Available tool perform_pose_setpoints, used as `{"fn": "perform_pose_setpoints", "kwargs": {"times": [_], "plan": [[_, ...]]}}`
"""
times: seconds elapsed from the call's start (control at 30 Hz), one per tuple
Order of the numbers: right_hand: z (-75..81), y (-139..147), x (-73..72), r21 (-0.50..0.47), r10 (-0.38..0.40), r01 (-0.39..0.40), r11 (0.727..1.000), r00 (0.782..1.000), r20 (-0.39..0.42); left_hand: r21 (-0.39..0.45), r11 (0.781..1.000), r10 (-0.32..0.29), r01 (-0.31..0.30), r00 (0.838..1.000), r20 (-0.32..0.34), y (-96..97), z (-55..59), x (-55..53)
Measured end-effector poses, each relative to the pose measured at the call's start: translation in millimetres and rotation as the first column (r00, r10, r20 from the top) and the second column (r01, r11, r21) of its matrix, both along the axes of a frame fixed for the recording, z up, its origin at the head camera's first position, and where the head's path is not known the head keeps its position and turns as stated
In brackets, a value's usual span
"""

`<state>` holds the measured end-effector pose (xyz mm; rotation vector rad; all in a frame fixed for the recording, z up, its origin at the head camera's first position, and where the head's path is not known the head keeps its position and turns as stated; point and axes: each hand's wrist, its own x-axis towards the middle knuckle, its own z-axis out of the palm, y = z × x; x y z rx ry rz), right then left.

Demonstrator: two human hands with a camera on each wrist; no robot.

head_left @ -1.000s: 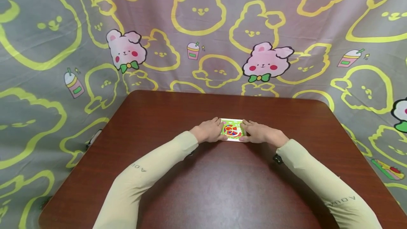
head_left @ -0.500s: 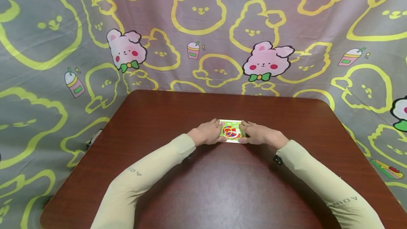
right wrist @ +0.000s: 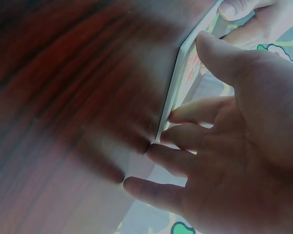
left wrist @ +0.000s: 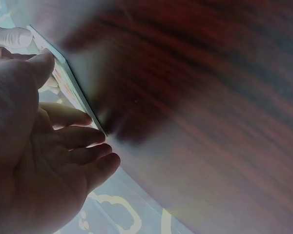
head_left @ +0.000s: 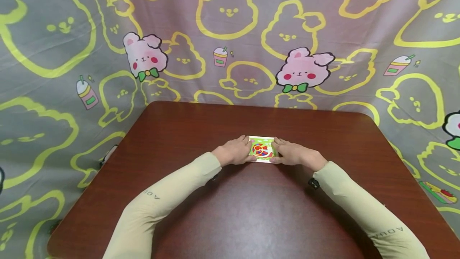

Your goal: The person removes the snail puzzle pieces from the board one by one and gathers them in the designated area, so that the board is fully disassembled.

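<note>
A small, flat picture board [head_left: 262, 149] lies on the brown table, with white strips along its far and near edges. Its green print carries a red, blue and yellow spiral figure. My left hand [head_left: 235, 151] rests along its left side, thumb over the near left corner and fingers reaching toward the far corner. Mirroring it, my right hand [head_left: 292, 153] touches the right side, thumb at the near right corner. In the left wrist view, fingertips meet the thin edge of the board [left wrist: 71, 83]. The right wrist view shows spread, fairly straight fingers beside the board [right wrist: 178, 78].
The dark red-brown table [head_left: 215, 219] has rounded far corners. A grey curtain [head_left: 248, 23] printed with yellow outlines and pink bunnies hangs behind and at both sides. Pale sleeves [head_left: 172, 187] cover both arms, and a black band [head_left: 314, 183] shows at the right wrist.
Both hands and the board have shifted very slightly toward me. The hold of the hands on the board's sides looks the same, and the view has moved a little.
</note>
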<state>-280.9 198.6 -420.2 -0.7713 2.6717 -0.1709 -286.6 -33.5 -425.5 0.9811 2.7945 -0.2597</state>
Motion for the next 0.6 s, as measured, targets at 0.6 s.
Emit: {"fn": "perform_pose_setpoints", "kwargs": {"times": [0.6], "plan": [[-0.4,7.0,0.5,-0.008,0.019,-0.019,1.0,1.0,0.015,0.013,1.0,0.015,-0.016,0.999,0.037,3.9,2.7,-2.9]]}}
